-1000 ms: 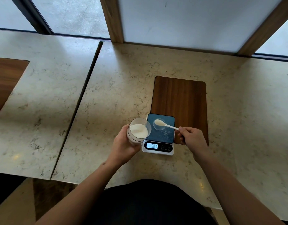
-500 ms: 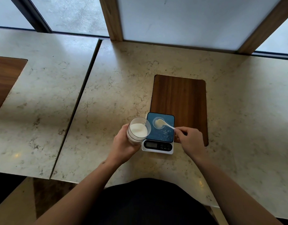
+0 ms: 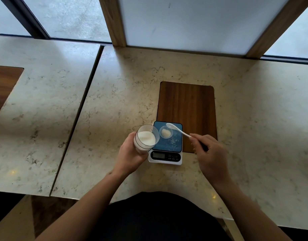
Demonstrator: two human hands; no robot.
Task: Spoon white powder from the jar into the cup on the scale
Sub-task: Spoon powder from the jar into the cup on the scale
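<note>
Left hand [image 3: 132, 150] is gripping the jar [image 3: 145, 138] beside the cup [image 3: 165, 133]; right hand [image 3: 208, 150] is pinching the spoon [image 3: 177, 130] over the cup's far rim, bare surface [image 3: 254, 119] lying beyond it.

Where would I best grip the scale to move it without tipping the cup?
Take the scale by its two short side edges, low at the white base, coming from left and right. The cup stands on the blue platform, so keep fingers off that.

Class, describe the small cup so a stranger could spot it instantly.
Find the wooden board inset in the marble counter; at its near-left corner sits a scale with a blue top. The cup is the tiny clear dish on that blue surface, far smaller than the hand-held jar beside it.
</note>
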